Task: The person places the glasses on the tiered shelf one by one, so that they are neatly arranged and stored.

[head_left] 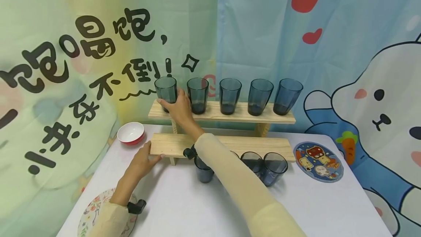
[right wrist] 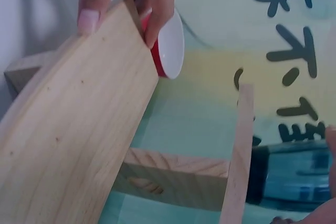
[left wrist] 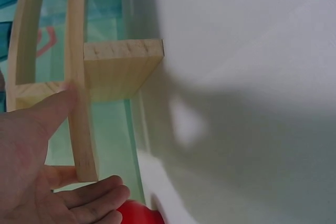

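A two-tier wooden shelf rack (head_left: 223, 145) stands on the table. At the left end of its upper tier, my right hand (head_left: 180, 109) holds a blue-grey drinking glass (head_left: 166, 87), thumb on one side and fingers on the other. More glasses (head_left: 230, 96) like it stand upright in a row to its right. My left hand (head_left: 139, 162) grips the left end of the lower board (left wrist: 79, 124), its thumb along the front edge. Several glasses (head_left: 274, 169) stand on the table before the rack, partly hidden by my right sleeve.
A red-and-white bowl (head_left: 131, 133) sits left of the rack, close to my left hand. A round cartoon mat (head_left: 319, 162) lies at the right. Under my left forearm is a floral round plate or mat (head_left: 95, 207). A printed curtain (head_left: 256, 28) hangs behind the table (head_left: 184, 207).
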{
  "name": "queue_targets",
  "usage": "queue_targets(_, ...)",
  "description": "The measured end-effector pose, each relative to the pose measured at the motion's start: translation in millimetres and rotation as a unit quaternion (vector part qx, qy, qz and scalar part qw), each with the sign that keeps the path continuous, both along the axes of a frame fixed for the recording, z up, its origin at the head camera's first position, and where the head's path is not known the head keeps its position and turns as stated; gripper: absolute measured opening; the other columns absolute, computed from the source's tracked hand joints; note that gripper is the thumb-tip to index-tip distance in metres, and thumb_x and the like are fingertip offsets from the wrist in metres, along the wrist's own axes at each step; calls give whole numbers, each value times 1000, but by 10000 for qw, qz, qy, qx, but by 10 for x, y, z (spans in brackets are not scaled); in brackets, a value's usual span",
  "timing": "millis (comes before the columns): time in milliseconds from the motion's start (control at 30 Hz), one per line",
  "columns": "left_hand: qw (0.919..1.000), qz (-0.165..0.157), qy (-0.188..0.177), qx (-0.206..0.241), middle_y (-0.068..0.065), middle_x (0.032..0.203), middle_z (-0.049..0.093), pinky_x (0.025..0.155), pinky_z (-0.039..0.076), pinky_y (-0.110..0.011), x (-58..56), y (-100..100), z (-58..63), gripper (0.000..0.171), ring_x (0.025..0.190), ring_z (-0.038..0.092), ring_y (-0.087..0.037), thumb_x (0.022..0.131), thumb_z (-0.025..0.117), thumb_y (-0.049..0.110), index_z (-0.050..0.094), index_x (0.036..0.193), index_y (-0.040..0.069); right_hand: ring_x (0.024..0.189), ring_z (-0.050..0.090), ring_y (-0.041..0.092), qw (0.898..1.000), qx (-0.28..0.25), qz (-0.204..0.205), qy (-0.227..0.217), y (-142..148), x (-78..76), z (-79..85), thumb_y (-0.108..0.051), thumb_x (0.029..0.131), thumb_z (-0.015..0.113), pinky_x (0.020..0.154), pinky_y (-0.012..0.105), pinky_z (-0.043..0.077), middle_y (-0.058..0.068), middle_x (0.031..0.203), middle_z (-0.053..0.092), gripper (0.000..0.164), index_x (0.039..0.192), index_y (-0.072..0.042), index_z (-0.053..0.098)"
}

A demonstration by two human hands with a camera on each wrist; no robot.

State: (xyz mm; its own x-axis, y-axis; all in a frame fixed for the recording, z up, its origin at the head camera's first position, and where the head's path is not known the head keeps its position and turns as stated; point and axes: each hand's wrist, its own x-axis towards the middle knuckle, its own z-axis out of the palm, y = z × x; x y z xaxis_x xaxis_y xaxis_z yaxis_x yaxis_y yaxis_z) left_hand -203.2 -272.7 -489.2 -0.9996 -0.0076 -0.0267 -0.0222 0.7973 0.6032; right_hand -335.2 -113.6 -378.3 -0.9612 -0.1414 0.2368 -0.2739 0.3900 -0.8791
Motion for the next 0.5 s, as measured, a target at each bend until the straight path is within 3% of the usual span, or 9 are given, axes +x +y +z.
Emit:
queue_targets(233, 9999, -21, -109, 43, -46, 153, 39, 117, 36, -69, 3, 3, 29, 86, 144, 38, -60, 103, 70, 33, 24, 157, -17, 157, 35, 36, 9964, 561, 294, -568, 74, 212, 40, -49, 93, 80, 124, 51, 38, 19, 172, 28, 109, 168, -2, 17)
queue_targets(367, 9999, -46, -49, 93, -46, 153, 39, 117, 36, -68, -1, -7, 46, 85, 144, 40, -60, 103, 70, 31, 25, 156, -18, 157, 33, 35, 9846, 1327, 800, -814, 225, 353, 198, -49, 92, 81, 125, 48, 37, 20, 175, 21, 112, 168, 0, 14)
queue_targets(500, 9999, -40, -40, 115, -47, 152, 39, 117, 36, -68, 0, -1, 45, 85, 144, 40, -60, 103, 70, 31, 26, 155, -19, 153, 42, 31, 9676, 1842, 1585, -682, 525, 482, 416, -51, 93, 79, 123, 45, 40, 15, 168, 39, 101, 167, -5, 27)
